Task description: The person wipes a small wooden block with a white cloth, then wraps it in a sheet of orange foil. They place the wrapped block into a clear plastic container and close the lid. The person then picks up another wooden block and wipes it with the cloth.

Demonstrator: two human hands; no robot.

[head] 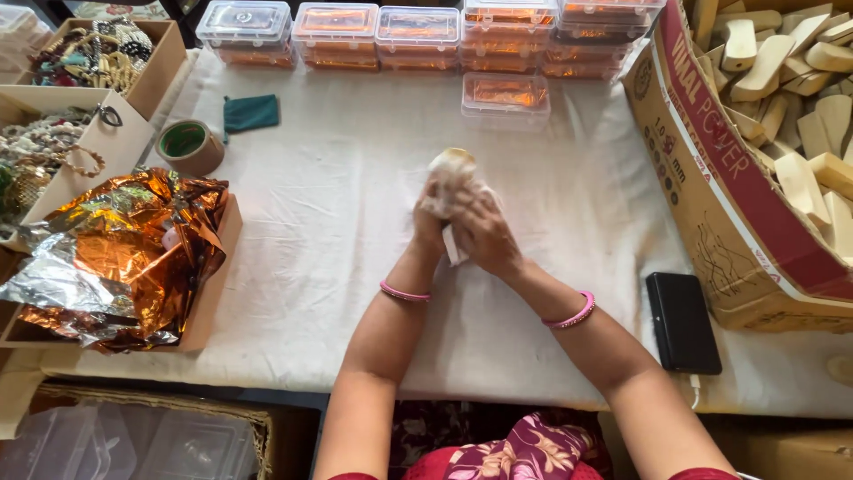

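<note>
White cloth-covered table [338, 222], evenly lit; wicker basket [160, 404] below.

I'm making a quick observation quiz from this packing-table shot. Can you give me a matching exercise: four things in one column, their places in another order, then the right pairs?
Things:
1. phone
2. tape roll
3. wooden pieces
4. foil sheet

Places:
A. in the cardboard box at the right
B. flat on the cloth by the right forearm
C. in the shallow tray at the left
D. beside the green pouch

Pairs: 1-B, 2-D, 3-A, 4-C
</note>
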